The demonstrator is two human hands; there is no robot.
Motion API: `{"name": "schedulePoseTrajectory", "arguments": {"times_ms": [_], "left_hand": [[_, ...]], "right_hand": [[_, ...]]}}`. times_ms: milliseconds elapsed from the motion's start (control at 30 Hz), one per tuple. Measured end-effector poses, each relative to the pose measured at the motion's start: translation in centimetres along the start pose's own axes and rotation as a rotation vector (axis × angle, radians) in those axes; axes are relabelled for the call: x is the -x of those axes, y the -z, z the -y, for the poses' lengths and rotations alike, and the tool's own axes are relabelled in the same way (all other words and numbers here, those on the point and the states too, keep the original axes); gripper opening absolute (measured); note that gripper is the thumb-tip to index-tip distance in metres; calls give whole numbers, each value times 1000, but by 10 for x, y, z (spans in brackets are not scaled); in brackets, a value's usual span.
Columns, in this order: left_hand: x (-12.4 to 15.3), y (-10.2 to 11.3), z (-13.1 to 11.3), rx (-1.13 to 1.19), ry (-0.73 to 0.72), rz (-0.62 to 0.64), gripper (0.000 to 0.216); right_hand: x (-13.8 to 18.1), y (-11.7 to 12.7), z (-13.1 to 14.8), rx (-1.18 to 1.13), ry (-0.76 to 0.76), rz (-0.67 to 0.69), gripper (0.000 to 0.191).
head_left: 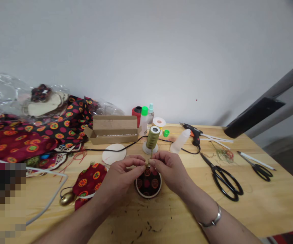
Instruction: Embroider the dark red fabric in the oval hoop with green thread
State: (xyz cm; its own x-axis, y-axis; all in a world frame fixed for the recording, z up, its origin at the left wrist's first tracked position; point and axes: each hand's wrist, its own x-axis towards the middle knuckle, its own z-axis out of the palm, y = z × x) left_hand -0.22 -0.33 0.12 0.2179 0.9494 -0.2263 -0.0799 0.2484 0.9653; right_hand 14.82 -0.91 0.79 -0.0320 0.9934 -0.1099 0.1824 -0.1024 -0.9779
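Observation:
My left hand and my right hand meet in front of me, thumbs and forefingers pinched close together. Between the fingertips runs a bit of olive thread, which appears to come down from the olive thread spool standing just behind. Under the fingers is a round, fabric-covered disc with a dark flowered print and a white rim; the fingertips cover its top edge. A bracelet circles my right wrist. Fine detail at the pinch is too small to make out.
Black scissors and smaller scissors lie right. Behind are a glue gun, a white bottle and an open cardboard box. Left are printed fabric, a red flowered piece and a brass bell.

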Motion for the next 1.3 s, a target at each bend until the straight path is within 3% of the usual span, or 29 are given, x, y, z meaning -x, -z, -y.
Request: {"name": "schedulePoseTrajectory", "arguments": {"times_ms": [233, 667, 933, 1167, 1300], "left_hand": [[0, 2, 0, 17, 30, -7, 13], [2, 0, 3, 171, 113, 163, 18], [-1, 3, 6, 157, 143, 257, 25], [1, 0, 6, 30, 118, 194, 20], [2, -1, 3, -25, 88, 239, 26]], "right_hand": [[0, 1, -1, 5, 7, 11, 15], [2, 0, 2, 42, -2, -5, 16], [1, 0, -1, -8, -13, 3, 12], [1, 0, -1, -27, -14, 8, 13], [2, 0, 1, -9, -22, -3, 13]]}}
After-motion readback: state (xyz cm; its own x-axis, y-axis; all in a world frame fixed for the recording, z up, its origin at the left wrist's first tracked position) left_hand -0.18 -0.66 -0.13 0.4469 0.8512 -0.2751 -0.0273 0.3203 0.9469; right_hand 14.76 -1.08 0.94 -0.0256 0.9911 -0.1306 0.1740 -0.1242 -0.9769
